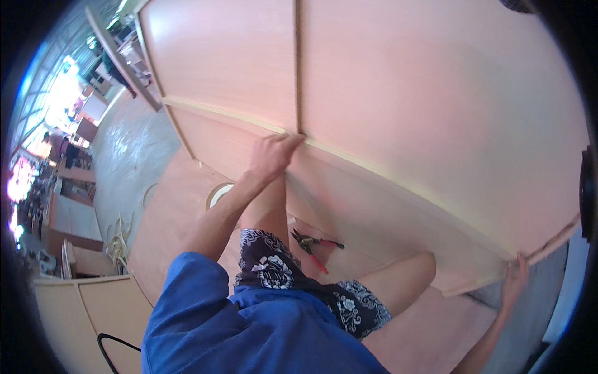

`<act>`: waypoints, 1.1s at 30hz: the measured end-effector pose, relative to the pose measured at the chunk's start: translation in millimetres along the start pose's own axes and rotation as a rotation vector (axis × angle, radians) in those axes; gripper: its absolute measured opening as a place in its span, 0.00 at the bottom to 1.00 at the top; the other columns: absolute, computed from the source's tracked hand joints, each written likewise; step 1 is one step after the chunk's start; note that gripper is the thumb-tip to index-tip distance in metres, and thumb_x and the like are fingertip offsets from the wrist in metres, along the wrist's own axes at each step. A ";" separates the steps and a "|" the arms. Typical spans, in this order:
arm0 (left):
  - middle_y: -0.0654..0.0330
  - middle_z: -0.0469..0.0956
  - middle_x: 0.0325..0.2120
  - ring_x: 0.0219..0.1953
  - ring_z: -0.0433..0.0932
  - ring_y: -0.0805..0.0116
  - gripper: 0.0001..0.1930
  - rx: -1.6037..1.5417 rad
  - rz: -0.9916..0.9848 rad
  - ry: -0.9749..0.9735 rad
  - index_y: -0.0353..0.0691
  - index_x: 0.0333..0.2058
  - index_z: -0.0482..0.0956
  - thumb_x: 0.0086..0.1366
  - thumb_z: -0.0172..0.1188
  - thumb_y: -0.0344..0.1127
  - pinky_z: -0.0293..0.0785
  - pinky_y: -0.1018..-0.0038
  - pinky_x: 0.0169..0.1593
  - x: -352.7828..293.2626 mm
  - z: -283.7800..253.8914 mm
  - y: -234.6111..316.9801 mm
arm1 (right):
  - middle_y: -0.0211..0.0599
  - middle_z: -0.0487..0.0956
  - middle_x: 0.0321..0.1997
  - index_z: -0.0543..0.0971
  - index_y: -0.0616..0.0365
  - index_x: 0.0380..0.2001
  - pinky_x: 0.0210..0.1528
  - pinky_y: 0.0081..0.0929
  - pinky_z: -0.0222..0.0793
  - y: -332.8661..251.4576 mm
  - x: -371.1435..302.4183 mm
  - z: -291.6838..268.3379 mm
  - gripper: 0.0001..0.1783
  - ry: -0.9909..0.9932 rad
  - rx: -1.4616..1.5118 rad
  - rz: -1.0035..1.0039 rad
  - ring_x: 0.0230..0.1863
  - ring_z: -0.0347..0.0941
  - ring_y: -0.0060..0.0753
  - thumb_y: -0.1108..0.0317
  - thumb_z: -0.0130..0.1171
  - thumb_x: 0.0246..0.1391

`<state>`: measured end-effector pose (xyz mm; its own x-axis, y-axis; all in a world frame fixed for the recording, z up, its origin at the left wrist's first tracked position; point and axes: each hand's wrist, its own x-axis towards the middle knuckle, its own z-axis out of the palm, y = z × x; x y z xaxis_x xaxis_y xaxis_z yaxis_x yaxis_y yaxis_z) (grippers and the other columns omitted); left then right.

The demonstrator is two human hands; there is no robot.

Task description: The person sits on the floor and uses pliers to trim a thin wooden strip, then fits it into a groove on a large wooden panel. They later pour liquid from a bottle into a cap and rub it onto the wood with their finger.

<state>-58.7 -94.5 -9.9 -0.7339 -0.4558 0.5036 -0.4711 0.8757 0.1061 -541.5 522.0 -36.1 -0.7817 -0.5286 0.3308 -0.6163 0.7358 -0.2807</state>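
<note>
A large pale wooden panel (423,81) framed with thin strips stands tilted in front of me. My left hand (274,154) is closed on the light wooden strip (386,177) along the panel, where an upright strip meets it. Over at the panel's lower right corner, my right hand (514,280) grips the edge with thumb and fingers; part of that grasp is hidden. Between my legs, a pair of pliers (309,244) with red handles lies on a flat wooden sheet (180,215). Nothing touches the pliers.
A round roll (218,194) rests beside my left forearm. Another framed panel (62,305) lies at lower left, with a black curved bar (115,340) near it. Tangled strips (118,243) are on the grey floor (128,162). People and wooden furniture are farther off at left.
</note>
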 end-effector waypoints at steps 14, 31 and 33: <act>0.46 0.86 0.33 0.38 0.87 0.44 0.15 0.121 -0.117 -0.610 0.51 0.53 0.84 0.71 0.59 0.38 0.82 0.51 0.41 54.9 -37.5 7.0 | 0.48 0.77 0.66 0.78 0.62 0.63 0.72 0.40 0.63 10.9 8.8 -0.2 0.24 -0.102 0.082 0.077 0.68 0.72 0.47 0.69 0.63 0.66; 0.59 0.88 0.37 0.44 0.86 0.51 0.08 0.149 0.013 -0.694 0.50 0.41 0.90 0.65 0.65 0.37 0.83 0.57 0.48 91.2 -39.4 2.9 | 0.40 0.74 0.72 0.76 0.49 0.68 0.69 0.50 0.65 -16.8 3.3 -12.9 0.26 -0.132 0.053 0.124 0.73 0.68 0.44 0.60 0.62 0.70; 0.58 0.88 0.36 0.42 0.86 0.51 0.08 0.126 -0.002 -0.642 0.51 0.39 0.91 0.65 0.64 0.36 0.83 0.57 0.46 91.5 -33.6 -5.4 | 0.40 0.74 0.72 0.77 0.49 0.68 0.70 0.50 0.64 -11.0 5.0 -11.1 0.26 -0.122 0.082 0.172 0.73 0.68 0.44 0.59 0.61 0.70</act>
<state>-106.9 -135.6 64.4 -0.8609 -0.4959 -0.1132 -0.4977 0.8672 -0.0140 -537.6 515.9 -21.3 -0.8787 -0.4493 0.1612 -0.4744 0.7852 -0.3980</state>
